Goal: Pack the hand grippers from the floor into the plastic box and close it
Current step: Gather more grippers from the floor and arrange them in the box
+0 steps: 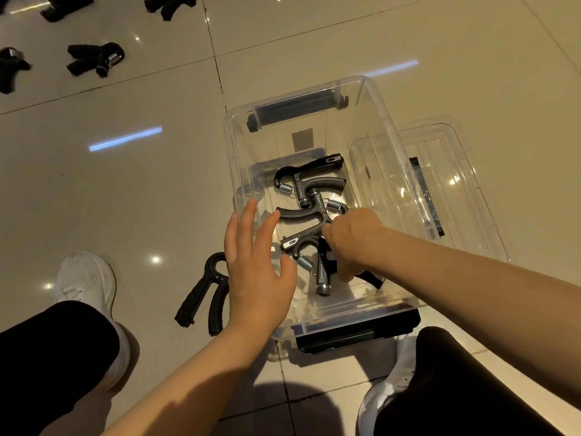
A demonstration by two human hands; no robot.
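Fingers point(330, 234) seemingly gripping hand gripper point(323, 269), lid point(440, 184) beside

The clear, glossy plastic box point(374, 99) has matt black plastic latches; its transparent plastic lid point(446, 171) lies beside it. The dark grey hand grippers inside point(311, 184) look like smooth plastic with bright metal coil springs. The black gripper on the floor point(204, 294) has ribbed, perhaps rubbery handles. The beige floor tiles point(125, 190) are polished and mirror-glossy
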